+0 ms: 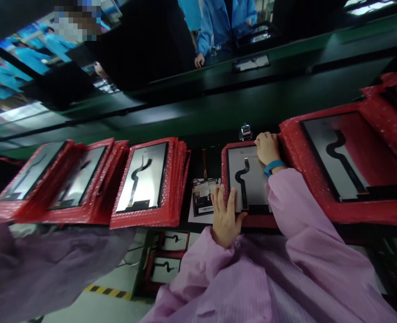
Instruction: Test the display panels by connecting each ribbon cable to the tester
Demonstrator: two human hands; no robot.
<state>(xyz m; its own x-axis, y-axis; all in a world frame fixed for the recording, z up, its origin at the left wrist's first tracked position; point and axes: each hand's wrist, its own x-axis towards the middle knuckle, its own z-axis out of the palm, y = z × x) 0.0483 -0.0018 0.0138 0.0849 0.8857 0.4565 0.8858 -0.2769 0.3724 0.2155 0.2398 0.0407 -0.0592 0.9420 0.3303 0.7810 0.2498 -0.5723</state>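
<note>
A display panel (255,179) with a dark flex cable (241,179) lies back side up on red bubble wrap (224,168) in front of me. My left hand (226,220) rests at its lower left edge, fingers spread and thumb out over the lower border. At the panel's upper right corner is my right hand (267,147), a blue band (274,167) round its wrist. Its fingers are curled closed, and what they pinch is hidden. A small opened device with a circuit board (203,192) lies on white paper left of the panel.
Stacks of panels on red bubble wrap stand left (170,215) and right (319,204). A shiny metal object (245,132) sits behind the panel. Beyond is a long green conveyor (185,112). Another person's hand (199,60) rests across it. A co-worker's purple sleeve (57,260) is at left.
</note>
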